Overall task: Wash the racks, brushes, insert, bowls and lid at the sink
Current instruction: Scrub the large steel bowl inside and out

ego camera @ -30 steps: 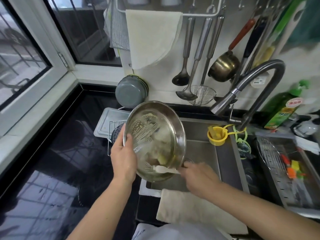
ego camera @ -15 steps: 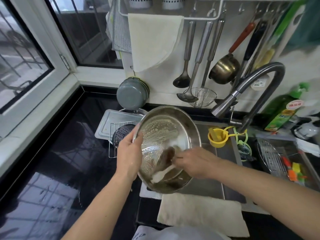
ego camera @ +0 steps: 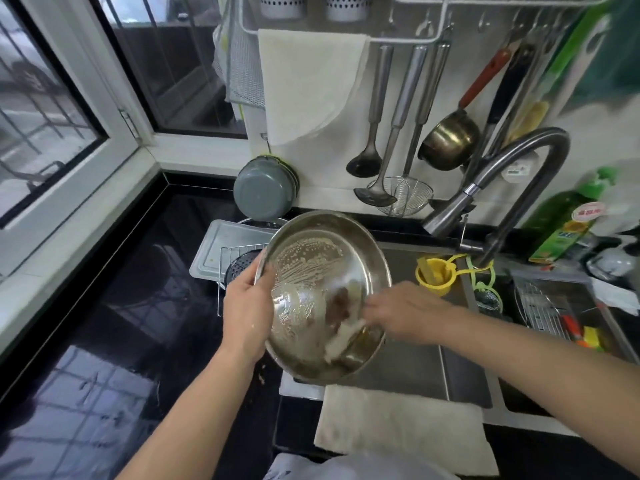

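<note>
Since a second ago the steel bowl (ego camera: 322, 271) has risen and tilted further, its soapy inside facing the camera above the sink (ego camera: 408, 368), and the right hand (ego camera: 405, 313) has come up from the lower rim into the bowl's middle. Left hand (ego camera: 247, 313) grips the bowl's left rim, fingers (ego camera: 266, 275) curled over the edge and palm behind it. Right hand reaches in over the right rim, its fingers blurred; they seem to press a pale cloth or sponge (ego camera: 341, 341) against the bowl's inner wall, though the exact hold cannot be told. Foam streaks cover the upper inside of the bowl. Behind the left hand, a wire rack (ego camera: 239, 252) lies on a pale tray (ego camera: 214, 247) on the black table (ego camera: 121, 306). The curved faucet (ego camera: 485, 188) stands right of the bowl. A towel (ego camera: 408, 427) hangs over the sink's near edge.
</note>
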Demonstrator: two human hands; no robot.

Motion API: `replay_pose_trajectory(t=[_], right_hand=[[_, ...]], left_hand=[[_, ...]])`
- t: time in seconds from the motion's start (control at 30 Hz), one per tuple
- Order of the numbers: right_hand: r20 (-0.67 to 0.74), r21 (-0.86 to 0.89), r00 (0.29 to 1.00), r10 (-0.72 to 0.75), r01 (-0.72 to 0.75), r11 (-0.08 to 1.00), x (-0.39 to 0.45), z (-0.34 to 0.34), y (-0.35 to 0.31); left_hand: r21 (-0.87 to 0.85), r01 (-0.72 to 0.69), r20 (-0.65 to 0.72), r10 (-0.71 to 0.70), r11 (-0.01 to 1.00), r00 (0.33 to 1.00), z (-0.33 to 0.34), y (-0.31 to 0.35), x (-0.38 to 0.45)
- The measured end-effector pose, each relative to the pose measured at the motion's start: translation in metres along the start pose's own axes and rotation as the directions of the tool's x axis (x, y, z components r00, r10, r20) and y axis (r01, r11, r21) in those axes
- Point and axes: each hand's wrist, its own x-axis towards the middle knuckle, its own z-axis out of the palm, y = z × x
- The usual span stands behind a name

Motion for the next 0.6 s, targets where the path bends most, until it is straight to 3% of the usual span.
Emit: replay_pose_trajectory(t=[0.07,0.17,0.2,0.3,0.37,0.43,0.5,0.57,0.6], right_hand=[[0.103,-0.073,0.994,-0.044,0.052,0.996,0.003,-0.006,0.000],[-0.115,-0.074,0.984,0.137,-0.146,0.986,0.018,-0.022,0.022],[-0.107,-0.050,0.980,0.166,-0.172,0.984,0.018,-0.027,0.021],[0.131,-0.083,0.991,-0.035,0.046,0.995,0.009,-0.026,0.011],[0.202,-0.160,0.978,-0.047,0.080,0.984,0.007,-0.028,0.012],[0.025,-0.095,0.994,0.105,-0.102,0.990,0.016,-0.030,0.020],[-0.169,0.107,0.916,0.363,-0.349,0.931,0.019,-0.030,0.018],[-0.173,0.245,0.845,0.505,-0.460,0.853,0.020,-0.022,-0.007],[-0.133,0.296,0.842,0.523,-0.470,0.832,0.020,-0.020,-0.029]], left_hand=[[0.031,-0.017,0.044,0.016,0.999,0.999,0.001,-0.002,0.000],[0.092,-0.011,0.087,0.003,0.996,0.996,0.002,-0.002,0.000],[0.082,0.012,0.084,-0.019,0.997,0.996,0.002,-0.002,0.001],[0.032,0.053,0.048,-0.055,0.998,0.997,-0.003,-0.005,0.000],[0.024,0.026,0.029,-0.027,0.999,0.999,-0.002,-0.008,-0.003],[-0.002,0.038,0.024,-0.038,0.999,0.999,-0.001,-0.010,-0.003],[-0.096,0.099,0.013,-0.099,0.990,0.995,-0.002,-0.008,-0.005],[-0.213,0.181,0.003,-0.185,0.960,0.983,0.002,-0.007,-0.011],[-0.228,0.194,-0.007,-0.201,0.954,0.980,0.004,-0.010,-0.013]])
